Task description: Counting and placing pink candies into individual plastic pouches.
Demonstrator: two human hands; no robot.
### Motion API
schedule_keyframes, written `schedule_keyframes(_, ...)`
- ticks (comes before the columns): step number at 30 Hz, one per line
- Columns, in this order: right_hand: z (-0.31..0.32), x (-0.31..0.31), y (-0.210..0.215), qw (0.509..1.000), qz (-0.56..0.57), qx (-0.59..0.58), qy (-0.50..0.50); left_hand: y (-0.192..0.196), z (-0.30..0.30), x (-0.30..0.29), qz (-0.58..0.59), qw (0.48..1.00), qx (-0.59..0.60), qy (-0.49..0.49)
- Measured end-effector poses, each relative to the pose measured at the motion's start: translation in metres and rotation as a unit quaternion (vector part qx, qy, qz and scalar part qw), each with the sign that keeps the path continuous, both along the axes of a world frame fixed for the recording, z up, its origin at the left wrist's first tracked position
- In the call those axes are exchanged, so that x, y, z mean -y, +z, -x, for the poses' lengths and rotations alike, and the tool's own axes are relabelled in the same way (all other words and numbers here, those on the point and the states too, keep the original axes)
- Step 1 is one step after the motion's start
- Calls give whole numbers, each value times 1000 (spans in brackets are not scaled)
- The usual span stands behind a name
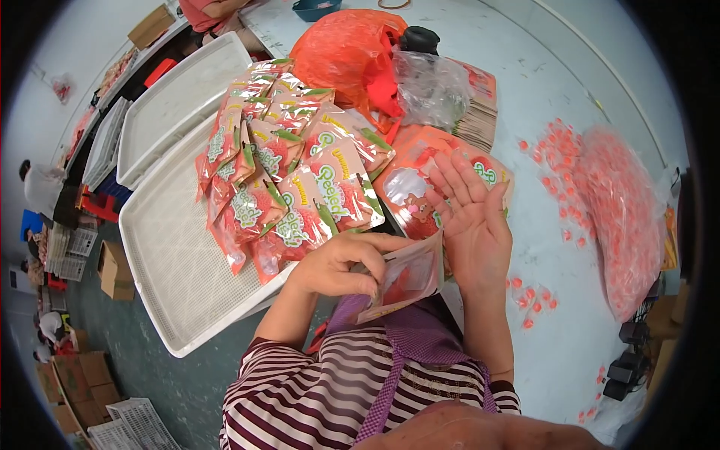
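Observation:
My left hand (339, 264) grips a small pink and clear pouch (405, 276) by its edge, just above my lap. Beside it my right hand (471, 217) is held up flat, palm open and fingers spread, touching the pouch's right side. Behind the right hand lies a stack of flat empty pouches (411, 184) on the table. A heap of filled pink and green pouches (289, 161) rests on a white perforated tray (172, 262) to my left.
A second white tray (176, 97) lies beyond the first. An orange plastic bag (349, 52), a clear bag (431, 86) and a bundle of flat packets (480, 112) sit at the back. Loose red candies (607, 202) cover the white table (570, 337) on the right. Cartons stand on the floor at left.

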State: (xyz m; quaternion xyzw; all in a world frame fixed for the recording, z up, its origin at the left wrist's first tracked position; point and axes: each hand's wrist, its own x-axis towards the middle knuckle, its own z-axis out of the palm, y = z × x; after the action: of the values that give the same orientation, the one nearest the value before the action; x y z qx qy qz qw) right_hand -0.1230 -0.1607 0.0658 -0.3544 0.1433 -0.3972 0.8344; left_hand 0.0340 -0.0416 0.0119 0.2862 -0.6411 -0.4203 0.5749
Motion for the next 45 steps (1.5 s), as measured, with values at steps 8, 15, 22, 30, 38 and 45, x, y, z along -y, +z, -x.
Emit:
schedule_keyframes(8,-7,5,-4,999,5,7,32,2,-3,-4,-22,999,-25,5)
schedule_keyframes(15,-11,11,-4,996,-60,26,57,2,-2,-6,-24,999,-21,17)
schedule_keyframes(22,-15,14,9,999,25,16,38,-2,-3,-11,-49,998,-39,9)
schedule_keyframes(30,34,-25,73,943,177,233,162,1,-7,-6,-17,998,-64,0)
schedule_keyframes(38,40,-34,82,926,171,302,147,-2,-9,-9,-25,996,-83,4)
schedule_keyframes(45,26,-48,77,947,227,202,101,-4,-5,-21,-28,996,-56,71)
